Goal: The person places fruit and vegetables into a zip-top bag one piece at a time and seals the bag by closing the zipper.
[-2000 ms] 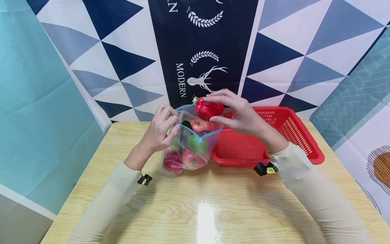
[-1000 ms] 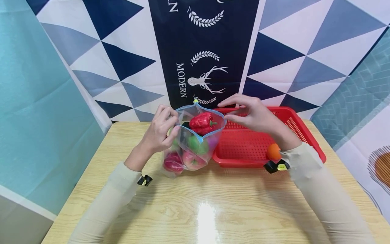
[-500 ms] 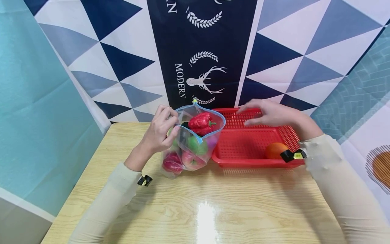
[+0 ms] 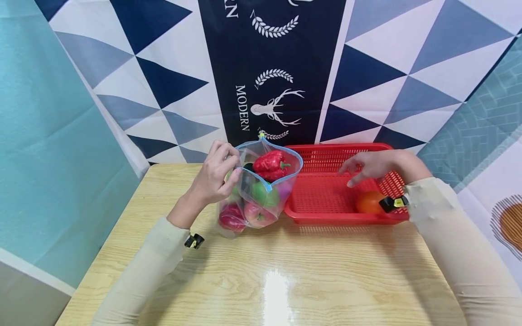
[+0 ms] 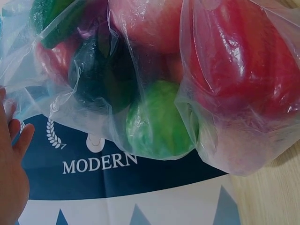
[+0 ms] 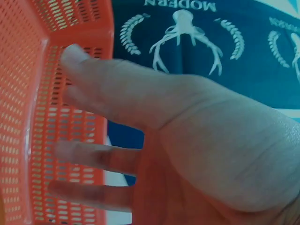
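Note:
My left hand [image 4: 218, 174] pinches the rim of a clear plastic bag [image 4: 248, 213] with a blue zip edge, holding its mouth open. Inside, a red bell pepper [image 4: 270, 165] with a green stem lies on top. Below it are a pink apple [image 4: 258, 215], a dark green item [image 5: 101, 75], a round light green item [image 5: 161, 119] and another red pepper-like piece [image 5: 243, 56] seen through the plastic. My right hand [image 4: 369, 165] hovers over the red basket [image 4: 314, 217], fingers spread and holding nothing. An orange [image 4: 369, 202] sits at the basket's right end, partly hidden by the wrist camera.
The wooden table [image 4: 228, 280] spreads in front of the bag and basket. A patterned cloth backdrop [image 4: 271, 68] stands right behind them. In the right wrist view, the basket's perforated wall [image 6: 65, 122] rises beyond the fingers.
My right hand let go of the red bell pepper into the bag, then moved right and down over the basket. The left hand has stayed on the bag's rim.

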